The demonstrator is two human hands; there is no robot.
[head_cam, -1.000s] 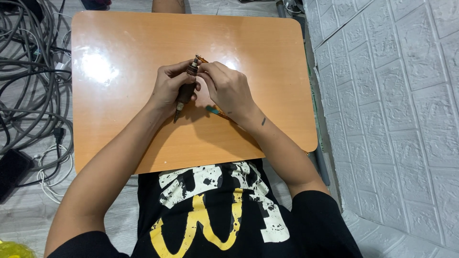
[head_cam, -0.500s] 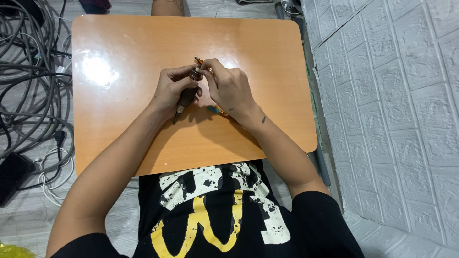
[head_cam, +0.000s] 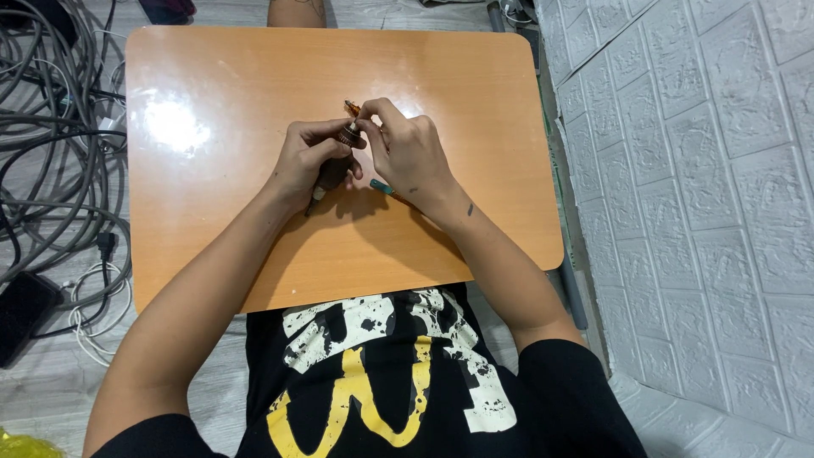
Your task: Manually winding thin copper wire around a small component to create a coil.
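Setting: an improvised indoor work corner, likely a room serving as a small workshop or recording spot. A small orange-brown table with rounded corners is standing on a grey floor. Thick grey cables are lying tangled beside it, with a black power adapter. White brick-pattern wall panels are covering the adjoining wall.
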